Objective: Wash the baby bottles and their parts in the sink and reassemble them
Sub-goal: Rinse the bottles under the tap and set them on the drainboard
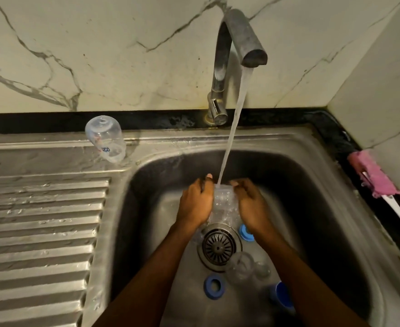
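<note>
Landmark: drain strainer [219, 246], on the floor of the sink [331, 208].
Clear bottle [223, 204]: upright just beyond the strainer, held between your hands, with the tap stream [232, 128] meeting its top.
Left hand [195, 201]: fingers curled round the bottle's left side.
Right hand [250, 204]: curled round the opposite side.
Blue rings: one [245, 232] just right of the strainer, one [214, 286] nearer you, to its left.
Clear parts [240, 269]: at the strainer's near edge.
Second bottle [105, 140]: upside down on the sink ledge, well left of the strainer.
Bottle brush [373, 173]: on the desk, far right.
</note>
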